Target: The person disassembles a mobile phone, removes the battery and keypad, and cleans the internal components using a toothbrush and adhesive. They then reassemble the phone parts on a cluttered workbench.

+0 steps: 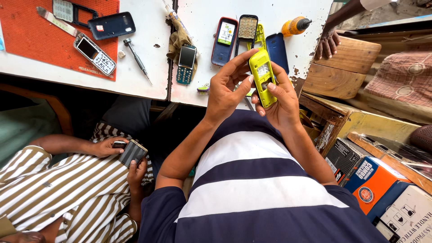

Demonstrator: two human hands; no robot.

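Here, an orange rubber mat (40, 36) with a pale printed strip lies far left on the white table (144, 85); orange-and-blue cardboard boxes (373, 189) sit at right. Between them, the left hand (225, 92) and right hand (281, 105) both grip a yellow-green plastic phone shell (263, 76), fingers curled around it.

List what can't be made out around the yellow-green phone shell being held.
All in the head view:
- Yellow-green phone shell: its lower end is covered by the right hand.
- Left hand: its palm side faces away.
- Dark blue cover: its lower part sits behind the shell and fingers.
- Small brush: most of it is hidden behind the left hand.
- Blue phone: screen content too small to tell.
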